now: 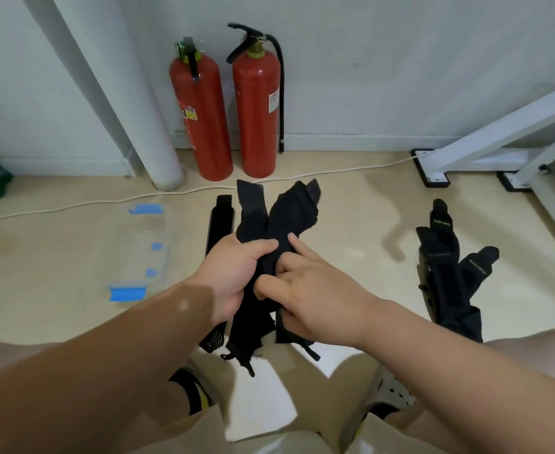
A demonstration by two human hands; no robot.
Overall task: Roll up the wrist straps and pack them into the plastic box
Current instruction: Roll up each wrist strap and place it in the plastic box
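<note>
The bundle of limp black fabric wrist straps (279,211) is held up off the floor in front of the crouching person, and none of it looks rolled yet. The left hand (236,273) is clenched round the bundle's middle. The right hand (308,290) pinches a fold just beside it, forefinger laid straight along the cloth.

The trouble I foresee comes from holding several straps at once. The loose ends dangle below the hands and fan out above them, so starting a roll on one strap may drag its neighbours along or tangle the thin tails. If the left hand's hold slackens to free one strap, the rest could slide out. A soft roll may also spring open once it is let go.

One long flat black strap (221,221) lies on the floor just left of the bundle, its near part hidden behind the left hand. A heap of black straps with pale lettering (446,267) lies well apart to the right.

The clear plastic box with blue clips (158,231) sits on the floor to the left, well apart from both hands. I see nothing inside it, though its walls are faint. I cannot tell if a lid is on.

Two red fire extinguishers (204,116) stand against the wall, behind a white cable (72,206).
</note>
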